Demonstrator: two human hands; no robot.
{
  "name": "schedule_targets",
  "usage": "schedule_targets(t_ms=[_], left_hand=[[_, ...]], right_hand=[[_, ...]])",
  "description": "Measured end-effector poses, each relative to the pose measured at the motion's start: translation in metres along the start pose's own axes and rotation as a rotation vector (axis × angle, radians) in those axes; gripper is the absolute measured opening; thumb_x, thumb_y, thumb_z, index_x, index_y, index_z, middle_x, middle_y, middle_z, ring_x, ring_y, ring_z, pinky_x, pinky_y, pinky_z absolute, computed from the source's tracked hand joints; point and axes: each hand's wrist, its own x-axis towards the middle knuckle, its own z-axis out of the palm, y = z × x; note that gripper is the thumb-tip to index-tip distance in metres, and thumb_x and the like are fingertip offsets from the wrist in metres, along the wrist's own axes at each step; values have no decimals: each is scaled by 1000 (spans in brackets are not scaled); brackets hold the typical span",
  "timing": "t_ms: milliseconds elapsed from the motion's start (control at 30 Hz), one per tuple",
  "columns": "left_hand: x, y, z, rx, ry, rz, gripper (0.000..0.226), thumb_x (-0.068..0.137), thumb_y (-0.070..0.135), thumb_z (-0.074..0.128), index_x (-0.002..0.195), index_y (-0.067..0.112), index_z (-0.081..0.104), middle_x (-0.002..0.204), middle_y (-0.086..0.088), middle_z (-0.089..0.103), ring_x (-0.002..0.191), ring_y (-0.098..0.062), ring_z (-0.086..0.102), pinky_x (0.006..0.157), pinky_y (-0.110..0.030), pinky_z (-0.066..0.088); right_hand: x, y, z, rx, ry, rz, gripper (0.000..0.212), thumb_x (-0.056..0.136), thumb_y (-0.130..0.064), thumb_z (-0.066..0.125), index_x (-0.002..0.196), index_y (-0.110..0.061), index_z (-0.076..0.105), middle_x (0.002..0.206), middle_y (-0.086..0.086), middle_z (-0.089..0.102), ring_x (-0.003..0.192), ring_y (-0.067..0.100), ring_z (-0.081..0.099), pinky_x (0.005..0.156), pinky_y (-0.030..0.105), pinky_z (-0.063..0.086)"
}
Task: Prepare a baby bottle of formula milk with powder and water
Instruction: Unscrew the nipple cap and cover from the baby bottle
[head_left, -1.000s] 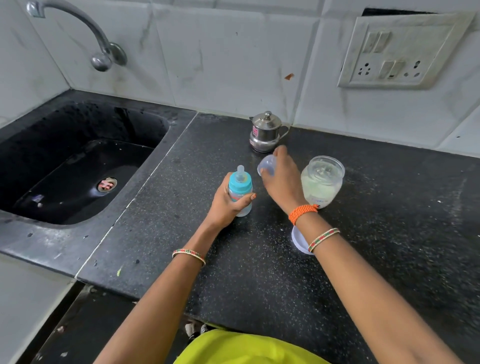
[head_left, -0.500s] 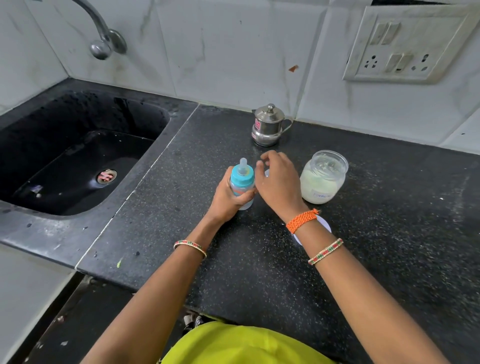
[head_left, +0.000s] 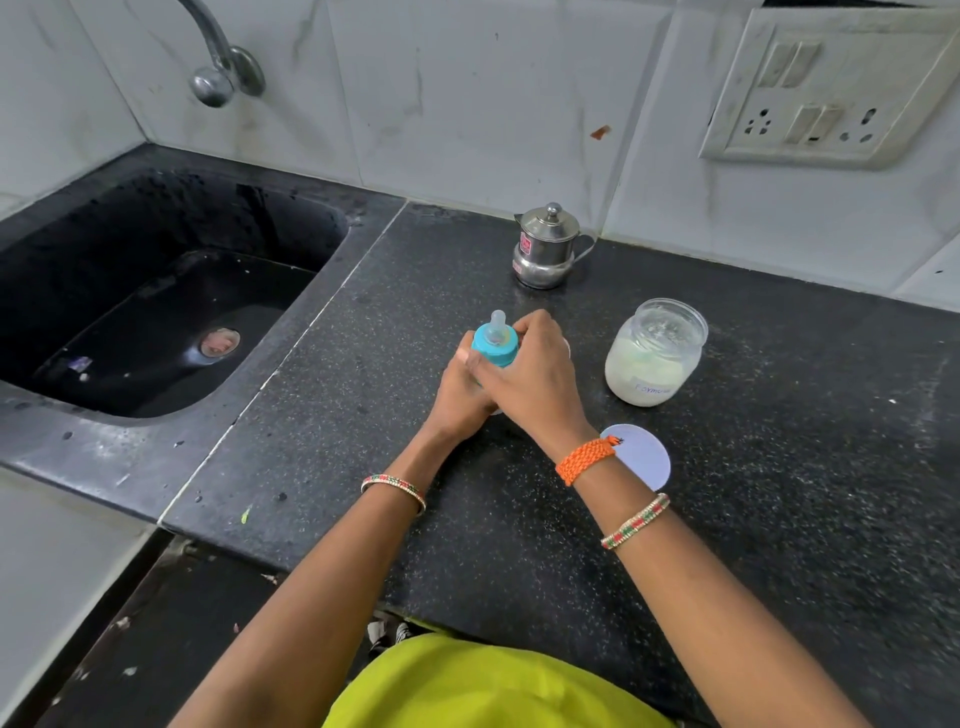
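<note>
A small baby bottle (head_left: 495, 344) with a blue screw collar and a clear teat stands upright on the black counter (head_left: 779, 467). My left hand (head_left: 457, 400) wraps its body from the left and hides most of it. My right hand (head_left: 530, 374) grips the blue collar from the right and above. To the right stands an open glass jar (head_left: 655, 352) holding white powder. Its white lid (head_left: 647, 457) lies flat on the counter, partly under my right wrist. The clear cap seen earlier is hidden behind my right hand.
A small steel lidded pot (head_left: 548, 247) stands at the back by the wall. A black sink (head_left: 156, 296) lies on the left under a tap (head_left: 221, 67). A socket panel (head_left: 831, 88) hangs on the tiled wall at the right.
My right hand set down the clear cap behind the bottle and moved left onto the blue collar. My left hand stayed on the bottle.
</note>
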Motion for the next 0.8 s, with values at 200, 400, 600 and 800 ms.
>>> schedule_targets(t_ms=[200,400,600,800], left_hand=[[6,2,-7,24,-69,-16,47,77,-1,73,117,3,50,98,4,64,89,-1,64,77,-19,51],[9,2,-15,26,-153,-52,44,76,-7,70,106,19,51,93,8,62,83,2,62,76,-17,50],[13,0,-22,33,-236,-96,43,76,-13,65,106,14,51,88,11,59,75,6,60,70,-12,47],[13,-2,-20,37,-216,-79,50,78,-13,65,120,9,49,98,7,61,82,6,61,74,-13,49]], right_hand=[[9,6,4,-9,90,-74,40,70,-33,81,82,-16,48,86,-2,51,78,11,50,66,23,43],[18,15,2,-6,27,-177,39,67,-30,82,77,-12,49,79,-1,50,68,11,45,56,14,32],[45,22,-23,44,-359,-360,40,68,-16,83,105,-8,70,89,5,62,80,20,58,73,30,45],[55,18,-31,152,-618,-161,73,77,-3,75,140,-9,39,124,6,54,116,20,56,102,33,46]])
